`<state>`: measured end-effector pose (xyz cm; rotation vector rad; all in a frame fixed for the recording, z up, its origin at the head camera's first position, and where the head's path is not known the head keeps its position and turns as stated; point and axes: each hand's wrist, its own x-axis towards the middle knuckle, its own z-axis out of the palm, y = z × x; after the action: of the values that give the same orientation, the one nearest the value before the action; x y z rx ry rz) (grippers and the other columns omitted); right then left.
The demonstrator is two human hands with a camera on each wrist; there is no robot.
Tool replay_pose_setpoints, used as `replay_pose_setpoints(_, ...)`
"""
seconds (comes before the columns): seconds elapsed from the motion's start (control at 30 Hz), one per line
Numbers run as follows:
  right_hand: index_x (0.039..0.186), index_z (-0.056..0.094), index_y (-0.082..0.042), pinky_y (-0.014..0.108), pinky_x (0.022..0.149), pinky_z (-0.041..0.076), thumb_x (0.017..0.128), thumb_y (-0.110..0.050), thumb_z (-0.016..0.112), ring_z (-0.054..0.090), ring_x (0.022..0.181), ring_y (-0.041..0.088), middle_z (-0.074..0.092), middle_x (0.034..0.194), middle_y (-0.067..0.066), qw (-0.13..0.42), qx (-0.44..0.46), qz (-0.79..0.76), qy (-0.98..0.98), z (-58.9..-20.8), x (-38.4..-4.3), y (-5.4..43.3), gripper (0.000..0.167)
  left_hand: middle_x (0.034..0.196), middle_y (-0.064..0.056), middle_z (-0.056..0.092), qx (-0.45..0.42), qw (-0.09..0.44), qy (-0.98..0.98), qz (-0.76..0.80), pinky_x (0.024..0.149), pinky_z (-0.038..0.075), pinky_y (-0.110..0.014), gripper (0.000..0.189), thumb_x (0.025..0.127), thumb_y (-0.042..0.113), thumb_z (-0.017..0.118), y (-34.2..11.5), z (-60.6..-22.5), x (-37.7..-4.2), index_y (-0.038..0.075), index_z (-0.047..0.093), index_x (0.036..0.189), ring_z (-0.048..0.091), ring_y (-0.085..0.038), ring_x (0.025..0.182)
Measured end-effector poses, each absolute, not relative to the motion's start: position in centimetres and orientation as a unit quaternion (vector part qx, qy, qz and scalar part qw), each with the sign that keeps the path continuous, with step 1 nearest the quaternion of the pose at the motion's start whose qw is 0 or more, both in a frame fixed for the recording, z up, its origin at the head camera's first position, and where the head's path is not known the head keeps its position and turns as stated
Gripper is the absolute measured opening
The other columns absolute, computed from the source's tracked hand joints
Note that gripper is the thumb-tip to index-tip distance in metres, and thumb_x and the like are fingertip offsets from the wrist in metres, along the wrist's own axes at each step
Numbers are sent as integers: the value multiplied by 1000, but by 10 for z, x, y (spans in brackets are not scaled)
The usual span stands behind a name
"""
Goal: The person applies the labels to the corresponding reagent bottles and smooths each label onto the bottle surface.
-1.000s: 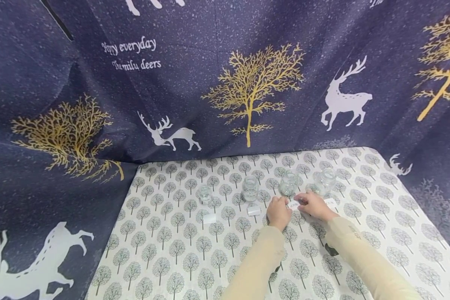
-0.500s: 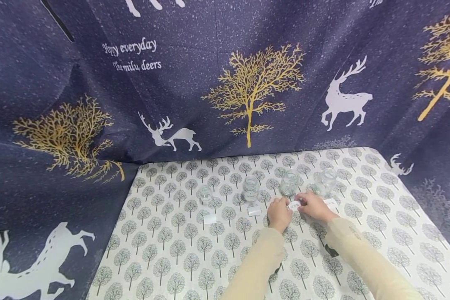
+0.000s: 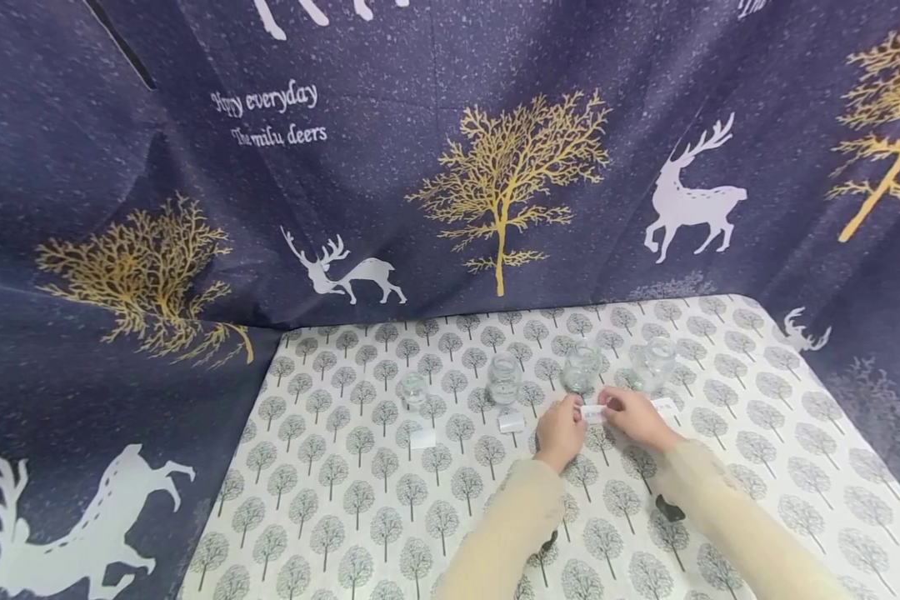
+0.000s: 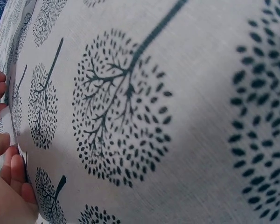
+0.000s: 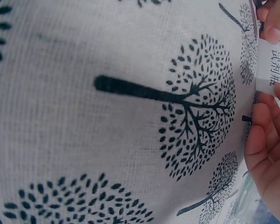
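A small white paper label (image 3: 592,412) with dark printed characters is stretched between my two hands. My left hand (image 3: 561,430) pinches its left end between thumb and fingers, while the fingers of my right hand (image 3: 636,415) pinch the right end. In the right wrist view the printing on the label (image 5: 270,65) faces the camera. A clear glass jar (image 3: 582,367) stands just behind the label. To its right, behind my right hand, is another wide glass jar (image 3: 654,364). Only the fingers and part of the palm of my left hand (image 4: 9,186) show in the left wrist view.
Further left stand a narrower glass jar (image 3: 504,379) and a small glass bottle (image 3: 414,389). In front of them lie a white label (image 3: 511,422) and another label (image 3: 423,438). One more printed label (image 3: 665,407) lies beside my right hand. A tree-print cloth (image 3: 345,533) covers the table.
The label between my hands has gone from slightly tilted to nearly level, with more of it showing between the fingers. My hands have shifted only slightly. The jars stay in place.
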<state>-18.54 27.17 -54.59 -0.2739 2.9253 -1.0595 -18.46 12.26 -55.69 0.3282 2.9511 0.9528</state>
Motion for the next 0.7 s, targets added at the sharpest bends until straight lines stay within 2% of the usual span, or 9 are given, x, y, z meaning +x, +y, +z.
replay_pose_setpoints(0.2,86,58,-2,22,45,41,79,2,55,46,52,8,59,68,6,34,-73,-395,915,-546,-183,273,9,78,12,61,102,27,930,352,62,41,-16,28,77,20,65,120,-556,-185,24,56,103,53,-4,71)
replay_pose_setpoints(0.37,91,54,2,21,40,38,81,2,51,41,45,7,55,65,10,83,-16,-496,864,-544,-178,272,11,83,7,64,85,40,900,425,60,42,-16,35,78,17,63,121,-559,-186,23,54,111,56,-3,69)
replay_pose_setpoints(0.53,97,51,6,22,48,45,82,-1,50,48,52,8,57,71,11,98,16,-543,834,-541,-175,269,17,84,3,65,54,56,865,496,59,43,-17,31,78,14,62,124,-556,-185,20,55,108,57,-3,67)
replay_pose_setpoints(0.7,100,46,10,28,61,53,84,0,48,57,61,11,60,77,7,102,41,-604,790,-540,-171,267,20,82,1,65,37,31,845,533,59,44,-16,21,78,14,63,126,-554,-186,18,57,98,60,-5,68)
